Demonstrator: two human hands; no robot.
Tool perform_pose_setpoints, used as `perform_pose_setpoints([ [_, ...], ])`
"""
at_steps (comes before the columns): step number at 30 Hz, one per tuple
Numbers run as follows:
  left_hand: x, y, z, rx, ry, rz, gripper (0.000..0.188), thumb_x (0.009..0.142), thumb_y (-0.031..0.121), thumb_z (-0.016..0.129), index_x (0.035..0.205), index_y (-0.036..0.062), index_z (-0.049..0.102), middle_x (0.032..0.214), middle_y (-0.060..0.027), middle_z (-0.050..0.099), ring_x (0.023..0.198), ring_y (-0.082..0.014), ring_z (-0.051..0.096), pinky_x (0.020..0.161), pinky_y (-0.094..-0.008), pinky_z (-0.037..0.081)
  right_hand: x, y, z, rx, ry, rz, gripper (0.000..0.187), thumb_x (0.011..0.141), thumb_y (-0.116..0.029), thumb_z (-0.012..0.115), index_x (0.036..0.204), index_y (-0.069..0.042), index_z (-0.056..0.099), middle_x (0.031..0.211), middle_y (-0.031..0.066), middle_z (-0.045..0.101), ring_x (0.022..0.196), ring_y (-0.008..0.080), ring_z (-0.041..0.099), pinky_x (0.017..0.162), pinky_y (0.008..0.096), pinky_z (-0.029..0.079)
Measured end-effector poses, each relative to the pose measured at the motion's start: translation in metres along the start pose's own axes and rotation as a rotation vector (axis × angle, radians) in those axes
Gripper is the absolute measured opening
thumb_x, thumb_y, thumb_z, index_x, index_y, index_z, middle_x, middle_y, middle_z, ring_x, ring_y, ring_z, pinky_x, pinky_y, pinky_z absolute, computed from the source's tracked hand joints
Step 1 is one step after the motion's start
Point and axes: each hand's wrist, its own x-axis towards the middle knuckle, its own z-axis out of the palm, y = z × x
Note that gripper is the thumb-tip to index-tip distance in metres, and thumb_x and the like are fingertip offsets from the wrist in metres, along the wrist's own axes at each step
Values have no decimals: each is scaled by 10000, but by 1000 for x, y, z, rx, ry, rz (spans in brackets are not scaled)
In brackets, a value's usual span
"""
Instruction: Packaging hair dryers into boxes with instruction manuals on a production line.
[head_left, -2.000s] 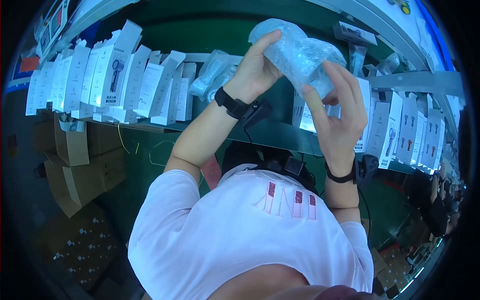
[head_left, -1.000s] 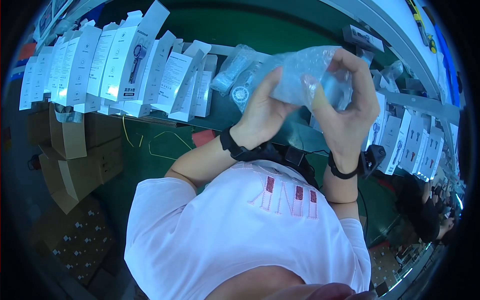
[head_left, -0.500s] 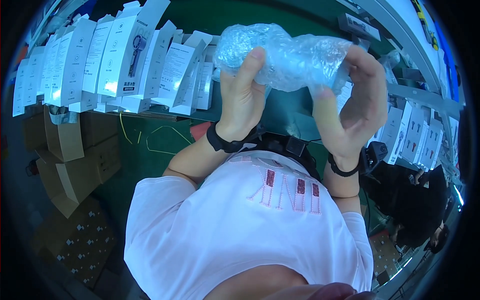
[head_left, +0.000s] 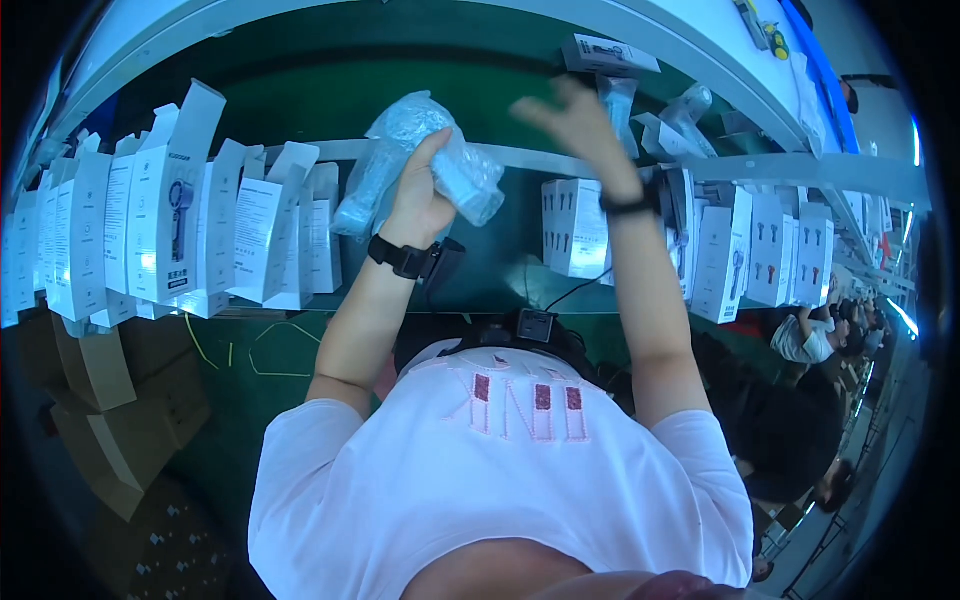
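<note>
My left hand (head_left: 424,200) is closed round a bubble-wrapped bundle (head_left: 404,125), thumb across the front, above the dark worktop. Clear wrap hangs loose on the bundle's left side, and what is inside cannot be made out. Away to the right, my right hand (head_left: 575,122) is stretched out over the bench, a little blurred, its fingers apart and nothing seen in them. Nearest to it are a bubble-wrapped piece (head_left: 619,105) and a white printed carton (head_left: 610,55) lying on its side.
A row of upright white boxes (head_left: 165,225) with raised flaps fills the left. More printed cartons (head_left: 577,230) stand on the right, near another wrapped piece (head_left: 688,115). Brown cardboard boxes (head_left: 100,365) lie on the floor at left. A person in dark clothes (head_left: 785,430) is at right.
My right hand has let go of the bubble-wrapped bundle and moved out to the far right. My left hand keeps the bundle, now lower and further left in the picture. The view has shifted.
</note>
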Motion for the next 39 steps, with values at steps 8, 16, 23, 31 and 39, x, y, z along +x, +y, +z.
perform_pose_setpoints([
  [8, 6, -17, 0, 342, 6, 80, 401, 824, 206, 715, 1121, 20, 521, 922, -100, 568, 798, -215, 603, 770, -432, 541, 112, 345, 59, -418, -142, 855, 708, 728, -432, 725, 1317, -98, 516, 1366, 147, 499, 1232, 276, 509, 1032, 343, 399],
  [16, 75, -11, -10, 470, 24, 203, 381, 833, 211, 723, 1135, 44, 561, 976, -65, 608, 899, -199, 599, 803, -354, 503, 81, 144, 9, -119, -63, 619, 570, 686, -420, 679, 1003, 54, 671, 1050, 236, 657, 965, 346, 649, 847, 374, 515],
  [23, 73, -34, 23, -67, -264, -50, 417, 934, 449, 522, 1135, 86, 563, 1063, -81, 620, 973, -231, 602, 861, -413, 494, -25, -34, -2, -194, 86, -205, 485, 694, -222, 720, 1089, 39, 621, 1024, 212, 620, 927, 306, 638, 782, 382, 508],
  [31, 31, -28, 47, -102, -477, 121, 353, 958, 327, 435, 1186, 80, 543, 1177, -84, 609, 1101, -245, 574, 945, -407, 466, -60, -99, -41, 80, 280, -695, 564, 676, -150, 798, 1170, -14, 562, 1099, 183, 551, 962, 302, 558, 779, 366, 488],
  [39, -7, -6, 64, -265, -257, 155, 354, 914, 288, 558, 1180, 57, 524, 1184, -76, 591, 1116, -231, 548, 981, -396, 426, -76, -115, -40, 45, 335, -521, 334, 717, -38, 747, 1035, -24, 643, 1017, 116, 640, 817, 218, 612, 648, 277, 491],
])
